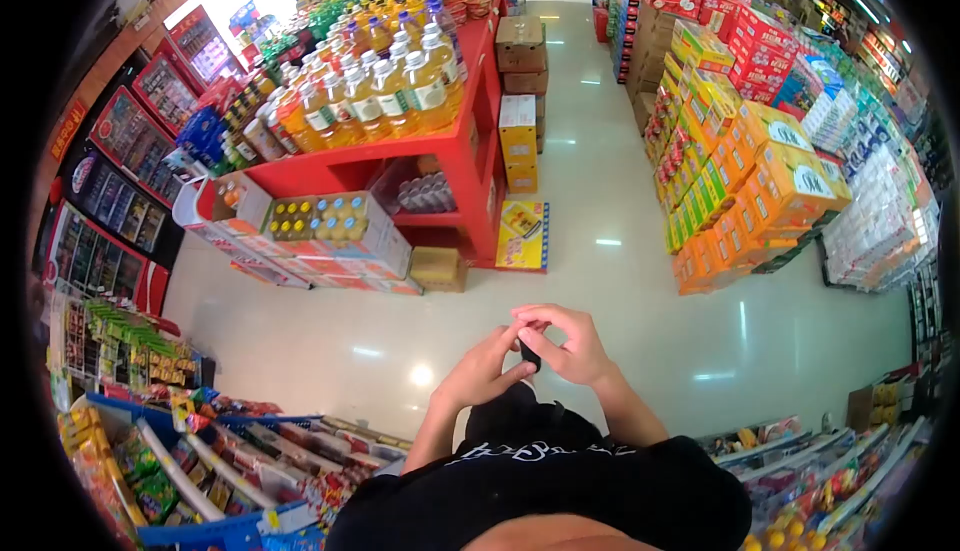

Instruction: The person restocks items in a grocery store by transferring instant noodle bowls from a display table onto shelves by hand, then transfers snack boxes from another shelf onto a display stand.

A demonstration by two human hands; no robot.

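Note:
My left hand (487, 369) and my right hand (570, 342) meet in front of my body, above the floor. Their fingertips touch each other, with the fingers bent and drawn together. Whatever may be pinched between them is hidden or too small to name. A small dark shape (530, 352) shows in the gap between the hands; I cannot tell whether it is held or is a shoe further down. Below the hands are my black trousers (512, 413) and black shirt (550, 481) with white lettering.
A red display stand (481, 151) carries bottles of yellow drink (392, 91), with a cardboard box (437, 268) at its foot. Orange cartons (745, 191) are stacked on the right. Snack racks (220, 471) stand close behind on both sides. Tiled floor (600, 281) runs between the displays.

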